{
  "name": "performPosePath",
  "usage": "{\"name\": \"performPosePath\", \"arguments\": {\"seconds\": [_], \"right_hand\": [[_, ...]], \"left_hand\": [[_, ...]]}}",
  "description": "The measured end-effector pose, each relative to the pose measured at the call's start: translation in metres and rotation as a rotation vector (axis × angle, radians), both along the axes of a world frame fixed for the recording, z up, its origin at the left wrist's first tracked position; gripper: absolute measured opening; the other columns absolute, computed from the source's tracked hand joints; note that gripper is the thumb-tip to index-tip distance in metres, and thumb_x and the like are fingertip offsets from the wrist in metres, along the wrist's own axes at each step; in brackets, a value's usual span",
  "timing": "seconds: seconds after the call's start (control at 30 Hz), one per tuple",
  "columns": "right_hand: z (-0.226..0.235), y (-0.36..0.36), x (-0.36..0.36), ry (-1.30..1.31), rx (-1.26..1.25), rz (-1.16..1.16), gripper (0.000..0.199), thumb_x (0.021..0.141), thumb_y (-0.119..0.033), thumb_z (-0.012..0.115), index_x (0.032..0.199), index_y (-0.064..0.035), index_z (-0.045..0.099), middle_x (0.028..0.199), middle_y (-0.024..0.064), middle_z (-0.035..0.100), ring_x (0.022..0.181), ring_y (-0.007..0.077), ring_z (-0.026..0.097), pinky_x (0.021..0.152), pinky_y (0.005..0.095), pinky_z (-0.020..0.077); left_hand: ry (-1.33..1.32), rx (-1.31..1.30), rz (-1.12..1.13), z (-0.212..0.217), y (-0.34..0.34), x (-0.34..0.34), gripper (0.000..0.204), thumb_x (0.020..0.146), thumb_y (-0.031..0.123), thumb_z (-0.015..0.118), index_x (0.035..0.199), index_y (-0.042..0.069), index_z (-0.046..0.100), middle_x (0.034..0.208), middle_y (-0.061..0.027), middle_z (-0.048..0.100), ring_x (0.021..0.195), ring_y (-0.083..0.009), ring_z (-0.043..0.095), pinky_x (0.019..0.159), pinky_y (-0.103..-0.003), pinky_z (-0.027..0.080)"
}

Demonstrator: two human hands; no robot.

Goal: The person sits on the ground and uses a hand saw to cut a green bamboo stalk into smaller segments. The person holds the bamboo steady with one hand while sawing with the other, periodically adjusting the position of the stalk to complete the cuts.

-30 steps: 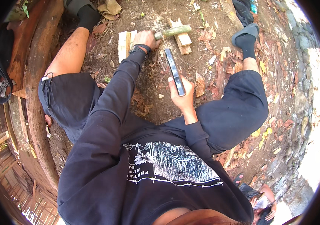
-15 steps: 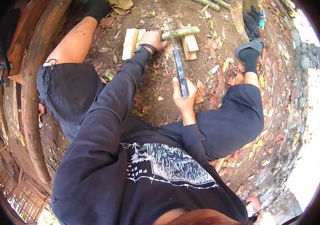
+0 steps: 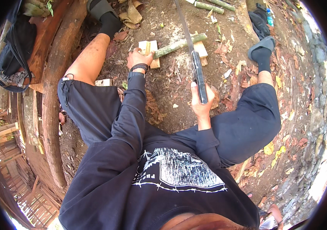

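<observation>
A pale green round stick lies slanted across two supports of light wood, a left block and a right block. Its left end is gripped by my left hand, resting at the left block; the fingertips are partly hidden. My right hand is wrapped round the dark handle of a saw. The long narrow blade points away from me and crosses the stick just left of the right block. Whether its edge sits in a cut is too small to tell.
Pale sawdust lies beyond the stick. More cut green sticks are at the far edge. A log and a black bag are on the left; a blue bottle stands far right. My legs flank the work.
My left hand has shifted left along the stick, away from the blade, to its left end. More of the stick shows between hand and saw. The whole view has shifted somewhat.
</observation>
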State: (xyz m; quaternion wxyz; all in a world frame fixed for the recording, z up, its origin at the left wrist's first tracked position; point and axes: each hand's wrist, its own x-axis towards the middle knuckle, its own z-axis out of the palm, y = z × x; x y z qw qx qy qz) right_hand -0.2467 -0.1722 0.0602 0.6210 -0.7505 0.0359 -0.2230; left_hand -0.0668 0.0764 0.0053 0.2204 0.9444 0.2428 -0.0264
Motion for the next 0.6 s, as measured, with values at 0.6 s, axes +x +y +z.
{"name": "performPosePath", "arguments": {"seconds": [0.6], "right_hand": [[0.011, -0.017, -0.008, 0.006, 0.063, -0.032, 0.019, 0.101, -0.013, 0.077, 0.089, -0.0005, 0.068, 0.066, -0.0016, 0.055, 0.059, 0.0063, 0.048, 0.054, 0.0294, 0.0391]], "left_hand": [[0.01, 0.132, -0.123, -0.025, -0.022, -0.022, 0.105, 0.076, 0.059, 0.088, 0.166, 0.033, 0.041, 0.136, -0.0276, 0.055, 0.127, -0.0482, 0.057, 0.105, -0.057, 0.051]]}}
